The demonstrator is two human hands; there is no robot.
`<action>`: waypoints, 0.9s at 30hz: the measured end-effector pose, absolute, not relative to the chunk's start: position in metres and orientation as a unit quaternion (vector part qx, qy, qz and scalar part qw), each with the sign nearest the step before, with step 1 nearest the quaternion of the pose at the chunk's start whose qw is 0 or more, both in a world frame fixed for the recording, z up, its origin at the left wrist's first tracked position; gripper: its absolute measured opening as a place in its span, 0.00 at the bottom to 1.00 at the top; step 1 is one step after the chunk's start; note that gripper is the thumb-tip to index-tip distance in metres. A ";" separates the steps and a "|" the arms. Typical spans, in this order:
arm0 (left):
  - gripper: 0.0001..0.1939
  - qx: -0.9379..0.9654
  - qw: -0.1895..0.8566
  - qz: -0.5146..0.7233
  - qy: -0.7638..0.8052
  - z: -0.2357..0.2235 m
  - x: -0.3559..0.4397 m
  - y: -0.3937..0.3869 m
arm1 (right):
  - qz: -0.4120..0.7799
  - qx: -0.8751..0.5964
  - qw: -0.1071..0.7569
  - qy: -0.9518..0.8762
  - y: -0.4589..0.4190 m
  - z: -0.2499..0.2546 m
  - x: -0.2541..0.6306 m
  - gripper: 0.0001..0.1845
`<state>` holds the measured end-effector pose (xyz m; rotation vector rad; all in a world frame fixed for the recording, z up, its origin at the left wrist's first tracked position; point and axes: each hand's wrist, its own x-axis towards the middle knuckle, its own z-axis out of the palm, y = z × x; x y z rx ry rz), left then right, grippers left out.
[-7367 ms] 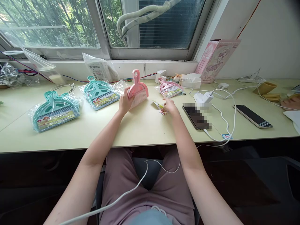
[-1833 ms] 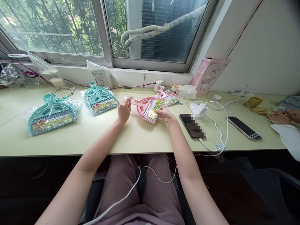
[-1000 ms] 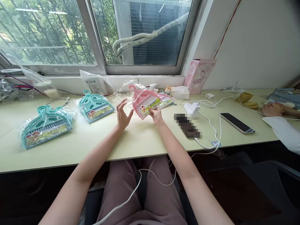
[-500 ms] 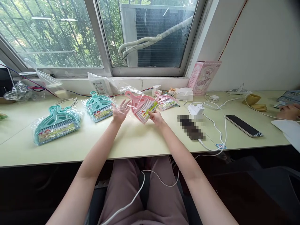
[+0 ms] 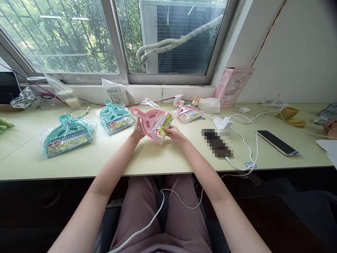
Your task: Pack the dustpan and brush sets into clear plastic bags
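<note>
A pink dustpan-and-brush set (image 5: pixel 150 121) with a yellow-green label is held up over the table, tilted, its handle pointing to the upper left. My left hand (image 5: pixel 138 129) supports it at the left side, the fingers mostly hidden behind it. At the label's right edge, my right hand (image 5: pixel 173 133) pinches the set between thumb and fingers. Clear plastic film (image 5: pixel 150 102) shows just behind it. A teal dustpan set (image 5: pixel 116 117) in clear wrap lies left of my left hand, and another wrapped teal set (image 5: pixel 67 135) is farther left. Behind my right hand rests a second pink set (image 5: pixel 188 112).
A phone (image 5: pixel 278 143), white cables and a charger (image 5: pixel 222 123) occupy the right side. Along the back stand a pink box (image 5: pixel 234 86) and a white plastic bag (image 5: pixel 117 93). Another person's hand (image 5: pixel 330 128) shows at the far right. A cable hangs over my lap.
My left hand, open and apart from the pink set before, has moved right and now holds its left side. The set has come slightly left and its tilt has changed. The view has shifted slightly.
</note>
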<state>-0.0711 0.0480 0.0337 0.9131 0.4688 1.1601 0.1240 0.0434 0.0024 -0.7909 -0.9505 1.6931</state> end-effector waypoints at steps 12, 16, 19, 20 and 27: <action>0.44 0.484 0.652 0.519 0.268 0.012 -0.053 0.063 | 0.636 -0.340 0.653 -0.231 0.049 0.004 0.127 0.12; 0.40 0.537 0.583 0.513 0.329 0.012 -0.049 0.063 | 0.616 -0.348 0.673 -0.217 0.048 0.005 0.128 0.12; 0.44 0.555 0.557 0.510 0.348 0.009 -0.043 0.058 | 0.607 -0.353 0.675 -0.227 0.047 0.007 0.127 0.12; 0.46 0.558 0.547 0.515 0.354 0.007 -0.040 0.056 | 0.604 -0.355 0.676 -0.231 0.046 0.007 0.126 0.12; 0.60 0.559 0.497 0.544 0.381 0.001 -0.031 0.053 | 0.597 -0.346 0.683 -0.239 0.045 0.010 0.126 0.14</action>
